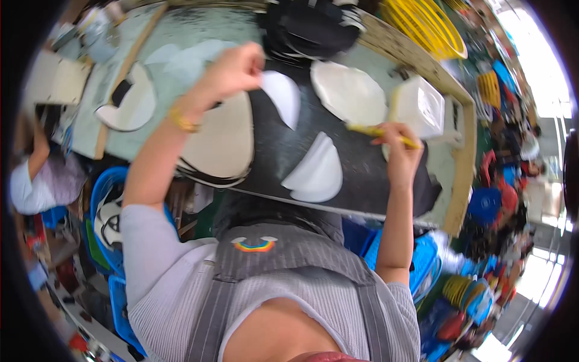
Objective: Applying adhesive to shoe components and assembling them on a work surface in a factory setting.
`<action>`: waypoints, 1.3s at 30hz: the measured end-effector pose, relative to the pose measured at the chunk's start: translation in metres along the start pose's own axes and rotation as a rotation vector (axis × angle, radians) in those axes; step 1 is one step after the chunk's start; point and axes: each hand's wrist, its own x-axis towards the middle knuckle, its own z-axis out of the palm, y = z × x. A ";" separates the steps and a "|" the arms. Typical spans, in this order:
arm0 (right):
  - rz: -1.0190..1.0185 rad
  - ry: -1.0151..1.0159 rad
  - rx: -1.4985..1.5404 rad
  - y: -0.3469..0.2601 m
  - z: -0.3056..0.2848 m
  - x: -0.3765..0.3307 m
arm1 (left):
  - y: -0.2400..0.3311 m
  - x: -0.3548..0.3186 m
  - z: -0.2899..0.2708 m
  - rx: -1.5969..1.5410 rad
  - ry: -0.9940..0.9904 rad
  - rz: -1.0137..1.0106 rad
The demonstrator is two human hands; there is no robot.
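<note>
My left hand (pixel 238 67) is raised over the work table with its fingers pinched. The edge of a white half-moon piece (pixel 283 95) meets those fingertips, hanging above the black mat (pixel 283 142). My right hand (pixel 400 145) is closed round a slim yellow stick-like tool (pixel 368 129); its tip points left, and its exact kind does not show. Just beyond that hand stands a white square tub (pixel 420 107). Nearer to me, a few white half-moon pieces (pixel 316 172) lie fanned on the mat. Beside my left forearm is a stack of cream panels with dark edges (pixel 223 142).
A cream rounded sheet (pixel 348 90) lies beyond the mat, with a black pile (pixel 310 30) at the far edge. At left are a white curved piece (pixel 134 102) and a wooden strip (pixel 129 75). A raised wooden edge (pixel 461 175) bounds the right. Blue baskets (pixel 108 187) stand below.
</note>
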 end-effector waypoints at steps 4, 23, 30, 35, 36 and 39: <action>-0.043 0.409 -0.204 -0.024 -0.083 -0.017 | -0.043 0.000 -0.082 0.131 0.182 0.001; 0.371 -0.129 -0.239 0.021 0.013 -0.045 | 0.052 -0.143 0.127 0.171 -0.277 0.706; 0.342 -0.297 -0.273 0.022 0.012 -0.084 | 0.052 -0.155 0.129 0.285 -0.268 0.740; 0.333 -0.010 -0.297 0.014 0.007 -0.109 | 0.064 -0.165 0.129 0.437 -0.235 0.677; 0.335 -0.076 -0.264 0.015 0.010 -0.124 | 0.062 -0.162 0.132 0.357 -0.223 0.651; 0.379 -0.219 -0.168 0.009 0.023 -0.128 | 0.053 -0.163 0.128 0.215 -0.195 0.581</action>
